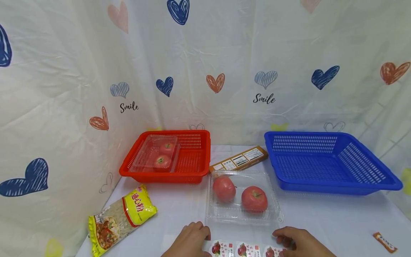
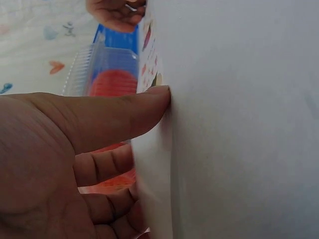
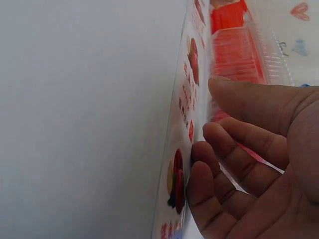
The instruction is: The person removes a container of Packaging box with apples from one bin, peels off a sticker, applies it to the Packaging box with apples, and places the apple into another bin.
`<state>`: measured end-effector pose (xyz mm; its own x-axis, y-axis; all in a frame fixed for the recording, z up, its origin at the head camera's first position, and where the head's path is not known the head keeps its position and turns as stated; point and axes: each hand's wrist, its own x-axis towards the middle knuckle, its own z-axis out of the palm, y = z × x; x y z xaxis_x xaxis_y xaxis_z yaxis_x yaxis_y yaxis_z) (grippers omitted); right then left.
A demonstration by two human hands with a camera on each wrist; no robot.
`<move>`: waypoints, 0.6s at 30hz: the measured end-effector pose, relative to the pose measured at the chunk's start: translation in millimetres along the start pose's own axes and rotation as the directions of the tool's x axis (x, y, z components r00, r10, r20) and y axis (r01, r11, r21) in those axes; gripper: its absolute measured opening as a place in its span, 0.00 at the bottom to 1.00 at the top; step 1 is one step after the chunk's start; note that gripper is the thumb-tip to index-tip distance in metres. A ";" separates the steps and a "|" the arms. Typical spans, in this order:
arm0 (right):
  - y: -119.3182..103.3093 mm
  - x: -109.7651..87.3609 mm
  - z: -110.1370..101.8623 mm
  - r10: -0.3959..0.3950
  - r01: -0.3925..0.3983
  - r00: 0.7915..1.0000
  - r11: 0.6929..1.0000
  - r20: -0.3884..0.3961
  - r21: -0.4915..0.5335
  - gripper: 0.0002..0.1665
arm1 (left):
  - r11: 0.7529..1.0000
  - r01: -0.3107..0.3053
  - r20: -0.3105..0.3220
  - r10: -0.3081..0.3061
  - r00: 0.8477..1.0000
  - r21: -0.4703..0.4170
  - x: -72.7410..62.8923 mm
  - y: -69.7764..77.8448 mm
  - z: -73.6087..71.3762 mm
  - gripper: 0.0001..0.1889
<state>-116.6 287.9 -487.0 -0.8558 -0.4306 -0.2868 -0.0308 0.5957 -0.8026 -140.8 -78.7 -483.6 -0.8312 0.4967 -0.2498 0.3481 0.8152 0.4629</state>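
A strip of round fruit stickers lies at the front of the white table. My left hand grips its left end; in the left wrist view the thumb presses by the near edge, with the other fingers along the far side. Over the right end is my right hand, fingers loosely bent. Its fingertips are right at the strip in the right wrist view, the thumb held apart from them. Just beyond stands a clear plastic box with two red apples inside.
A red basket at back left holds another clear box with two apples. A blue basket stands at back right, with a long brown carton between. A yellow noodle bag lies left, a small wrapped bar far right.
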 end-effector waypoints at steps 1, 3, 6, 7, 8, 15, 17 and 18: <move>-1.3 0.6 1.0 -0.009 0.009 1.000 1.000 0.003 -0.008 0.26 | 1.000 0.016 0.011 -0.016 1.000 -0.022 0.1 0.8 -0.6 0.17; -4.1 1.9 3.9 -0.064 0.064 0.998 0.997 0.006 -0.039 0.24 | 0.995 0.059 0.035 -0.056 0.998 -0.084 -0.2 2.7 -1.0 0.18; -10.9 3.2 9.5 -0.156 0.158 0.987 0.985 0.022 -0.076 0.22 | 0.976 0.126 0.083 -0.113 0.990 -0.177 -2.6 6.6 -2.4 0.19; -13.6 3.9 11.7 -0.197 0.199 0.980 0.976 0.029 -0.085 0.22 | 0.963 0.155 0.104 -0.135 0.985 -0.221 -4.5 8.3 -3.3 0.19; -16.4 4.9 13.8 -0.243 0.246 0.969 0.965 0.037 -0.094 0.21 | 0.952 0.175 0.120 -0.149 0.982 -0.251 -6.5 9.5 -4.1 0.19; -45.8 12.2 25.3 -0.543 0.545 0.836 0.805 0.081 -0.233 0.17 | 0.948 0.011 0.101 0.022 0.995 -0.320 -11.0 11.9 -25.0 0.15; -58.2 14.3 27.7 -0.558 0.559 0.826 0.789 0.086 -0.255 0.16 | 0.936 -0.073 0.075 0.105 0.992 -0.343 -9.7 11.7 -32.1 0.15; -63.5 15.5 29.4 -0.580 0.579 0.810 0.772 0.082 -0.261 0.15 | 0.925 -0.110 0.067 0.144 0.987 -0.364 -9.5 11.8 -35.2 0.14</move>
<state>-112.8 223.4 -455.8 -0.6333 -0.7500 0.1908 -0.6547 0.3876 -0.6490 -144.0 -84.3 -445.9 -0.7413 0.6279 -0.2372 0.2556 0.5909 0.7652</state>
